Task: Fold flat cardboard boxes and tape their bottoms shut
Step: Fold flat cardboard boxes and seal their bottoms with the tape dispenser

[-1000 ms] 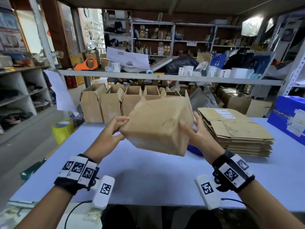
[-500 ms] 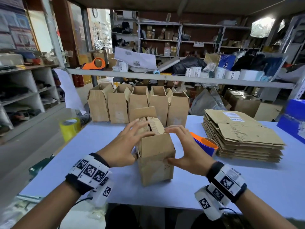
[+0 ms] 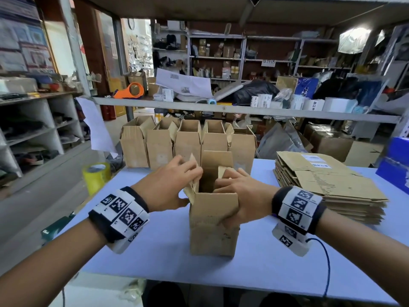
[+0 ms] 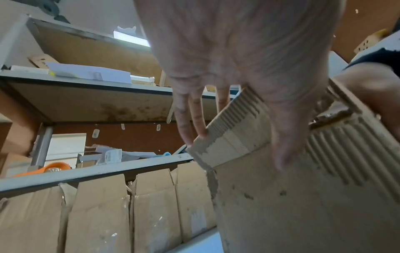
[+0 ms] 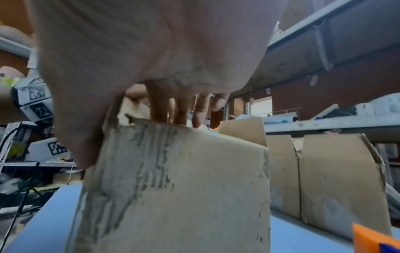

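Brown corrugated cardboard box (image 3: 213, 222), airborne a second ago, now stands upright on pale blue table (image 3: 155, 251); left hand (image 3: 164, 185) pinches left flap, right hand (image 3: 240, 196) hooks right rim, so flap folding begins.

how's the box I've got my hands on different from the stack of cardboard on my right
The box in hand stands upright and opened out, top flaps up; the stack of flat cardboard lies unfolded in layers. The box is gripped by the left hand and right hand; the stack is untouched. The stack's top sheet carries white labels; none show on the box. Both are brown corrugated cardboard on the same table.
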Demonstrator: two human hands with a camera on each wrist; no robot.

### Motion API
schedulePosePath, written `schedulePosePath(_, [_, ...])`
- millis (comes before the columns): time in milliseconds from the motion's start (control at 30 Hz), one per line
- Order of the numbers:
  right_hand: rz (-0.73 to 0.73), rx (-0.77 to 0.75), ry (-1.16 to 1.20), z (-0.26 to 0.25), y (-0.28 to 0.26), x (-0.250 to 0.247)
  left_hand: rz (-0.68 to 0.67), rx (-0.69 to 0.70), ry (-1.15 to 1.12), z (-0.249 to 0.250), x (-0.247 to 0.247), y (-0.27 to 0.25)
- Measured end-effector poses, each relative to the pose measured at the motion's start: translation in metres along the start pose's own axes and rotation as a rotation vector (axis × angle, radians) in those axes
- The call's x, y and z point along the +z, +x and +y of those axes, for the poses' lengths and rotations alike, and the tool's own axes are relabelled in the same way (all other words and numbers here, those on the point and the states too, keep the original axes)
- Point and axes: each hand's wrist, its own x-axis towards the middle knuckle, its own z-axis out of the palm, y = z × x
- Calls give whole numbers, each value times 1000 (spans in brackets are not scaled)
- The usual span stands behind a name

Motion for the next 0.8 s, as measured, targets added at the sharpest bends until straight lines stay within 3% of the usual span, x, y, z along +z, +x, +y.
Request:
schedulePosePath(100, [102,84,-135,-2,-11,-1,-145,1,-113,-7,1,-9])
schedulePosePath(200, [185,219,-25,-4,-32,4,-265,-18,-421,4,-1,-11])
schedulePosePath(267, [197,297,65,-4,-43,9,-214,-30,-514,14,-1,-4])
schedulePosePath(400, [269,390,189,-2,-58,4,-138,51,-438,31,-4,15])
schedulePosePath(633, [688,306,378,55,-95,-41,239,114,-342,32,-49,58])
schedulePosePath(700, [767,357,509,76,-98,-53,344,137,-296,33,-64,78])
schedulePosePath(800, [750,530,707,101,-97,-70,556,153,-280,40,-81,120])
